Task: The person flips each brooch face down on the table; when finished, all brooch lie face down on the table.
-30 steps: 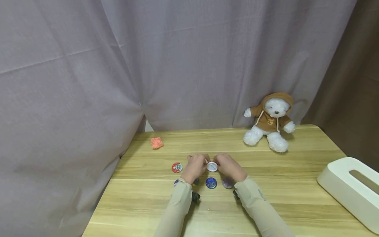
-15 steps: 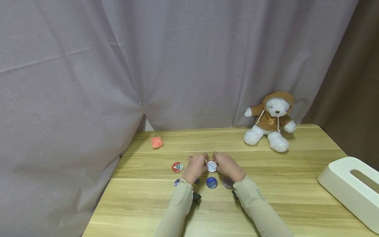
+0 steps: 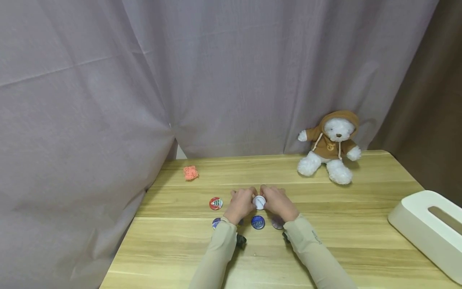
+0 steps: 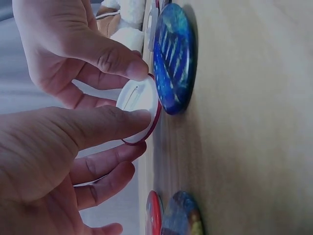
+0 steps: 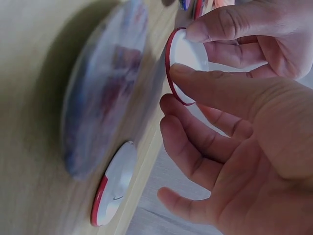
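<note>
Both hands pinch one pin-back button badge [image 3: 259,202], its white back with the pin turned up and a red rim showing. My left hand [image 3: 241,204] grips its left edge between thumb and fingers. On the opposite edge, my right hand [image 3: 279,203] holds it the same way. Just nearer lies a blue badge [image 4: 174,58], face up on the table. A purplish badge [image 5: 105,93] sits below my right hand, and beyond it a white-backed, red-edged badge [image 5: 116,183] lies face down. Left of my left hand is a red badge [image 3: 216,203] with a tree picture.
Another blue-and-white badge [image 3: 216,222] is partly covered by the left sleeve. A coral yarn bundle [image 3: 190,173] lies at the back left. At the back right sits a white teddy bear [image 3: 330,146] in a brown hoodie. A white box [image 3: 426,233] with a slot stands at the right edge.
My left hand has shifted slightly to the right, and the held badge has tilted a little. Both hands keep hold of it; the other things stay put.
</note>
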Demonstrator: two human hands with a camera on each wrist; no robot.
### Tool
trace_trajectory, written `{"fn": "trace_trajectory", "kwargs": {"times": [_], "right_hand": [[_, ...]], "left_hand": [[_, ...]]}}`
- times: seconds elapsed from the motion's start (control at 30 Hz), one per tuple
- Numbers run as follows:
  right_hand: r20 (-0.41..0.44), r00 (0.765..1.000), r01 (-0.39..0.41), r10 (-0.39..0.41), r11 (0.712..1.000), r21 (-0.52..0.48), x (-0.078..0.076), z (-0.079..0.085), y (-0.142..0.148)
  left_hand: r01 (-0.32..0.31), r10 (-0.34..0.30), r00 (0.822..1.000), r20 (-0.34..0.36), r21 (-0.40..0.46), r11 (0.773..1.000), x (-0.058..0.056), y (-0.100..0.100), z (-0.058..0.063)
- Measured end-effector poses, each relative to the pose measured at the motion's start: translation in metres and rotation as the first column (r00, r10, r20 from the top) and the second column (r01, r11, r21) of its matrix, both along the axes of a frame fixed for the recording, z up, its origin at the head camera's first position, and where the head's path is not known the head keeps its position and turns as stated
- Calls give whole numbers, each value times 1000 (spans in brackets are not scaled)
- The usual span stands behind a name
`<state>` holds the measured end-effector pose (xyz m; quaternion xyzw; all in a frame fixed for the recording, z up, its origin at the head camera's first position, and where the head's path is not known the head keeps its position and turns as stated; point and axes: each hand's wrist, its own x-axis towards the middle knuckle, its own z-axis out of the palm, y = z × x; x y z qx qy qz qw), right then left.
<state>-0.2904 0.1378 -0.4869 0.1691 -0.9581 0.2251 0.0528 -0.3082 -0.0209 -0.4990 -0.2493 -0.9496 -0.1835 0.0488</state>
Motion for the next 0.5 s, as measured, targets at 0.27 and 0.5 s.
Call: {"fn": "trace_trajectory", "kwargs": {"times": [0.27, 0.5], "right_hand": [[27, 999, 19, -20, 999, 46, -1, 0, -2], [45, 999, 16, -18, 998, 62, -2, -2, -3]], "left_hand": [[14, -14, 999, 31, -3, 1000, 1, 1, 2], [23, -20, 999, 48, -68, 997, -1, 3, 1]]}}
